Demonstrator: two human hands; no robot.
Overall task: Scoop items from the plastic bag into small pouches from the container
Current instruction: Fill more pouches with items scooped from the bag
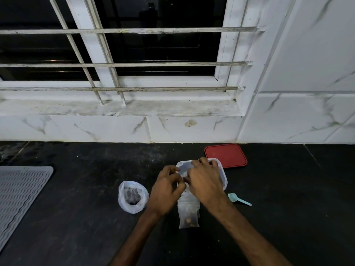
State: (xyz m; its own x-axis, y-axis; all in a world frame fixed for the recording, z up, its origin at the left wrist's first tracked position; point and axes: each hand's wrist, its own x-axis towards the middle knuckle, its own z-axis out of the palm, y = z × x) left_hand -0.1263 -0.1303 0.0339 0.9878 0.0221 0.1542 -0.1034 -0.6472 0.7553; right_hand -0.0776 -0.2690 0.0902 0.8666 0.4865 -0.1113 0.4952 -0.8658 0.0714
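A small clear pouch (188,212) hangs between my hands, with a few brown items at its bottom. My left hand (166,186) and my right hand (204,179) both pinch its top edge, close together. Behind them stands a clear plastic container (222,172), partly hidden by my right hand. The open white plastic bag (132,196) with dark items inside sits on the black counter to the left. A light blue scoop (238,199) lies on the counter to the right.
The container's red lid (225,155) lies flat behind the container near the marble wall. A grey ribbed mat (21,194) covers the counter's left edge. A barred window and its sill rise behind the black counter (86,189).
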